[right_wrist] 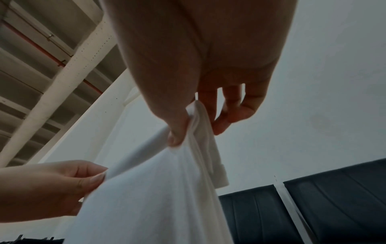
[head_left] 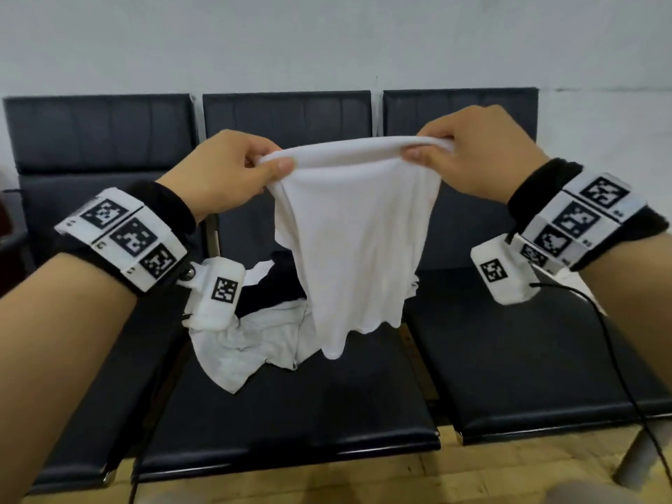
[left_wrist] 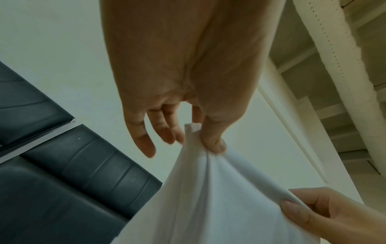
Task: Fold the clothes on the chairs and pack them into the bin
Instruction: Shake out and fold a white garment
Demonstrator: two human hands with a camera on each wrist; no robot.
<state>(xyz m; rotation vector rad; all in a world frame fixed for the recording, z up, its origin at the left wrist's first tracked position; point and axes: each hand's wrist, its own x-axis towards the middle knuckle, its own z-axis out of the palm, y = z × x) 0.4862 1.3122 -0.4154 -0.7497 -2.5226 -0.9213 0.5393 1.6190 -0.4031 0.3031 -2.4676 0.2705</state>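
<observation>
A white garment (head_left: 358,241) hangs in the air above the middle chair (head_left: 291,405), folded over along its top edge. My left hand (head_left: 232,172) pinches the garment's top left corner between thumb and forefinger. My right hand (head_left: 469,150) pinches the top right corner the same way. The left wrist view shows the left hand (left_wrist: 200,135) pinching the white garment (left_wrist: 208,206), with its other fingers loose. In the right wrist view, the right hand (right_wrist: 183,130) nips a bunched edge of the white garment (right_wrist: 158,198). No bin is in view.
More clothes lie in a heap on the middle chair: a crumpled white piece (head_left: 247,343) and a dark piece (head_left: 272,289). A row of black padded chairs stands against a pale wall (head_left: 327,41). The right chair (head_left: 527,343) holds only a black cable (head_left: 618,361). Wooden floor (head_left: 363,481) shows below.
</observation>
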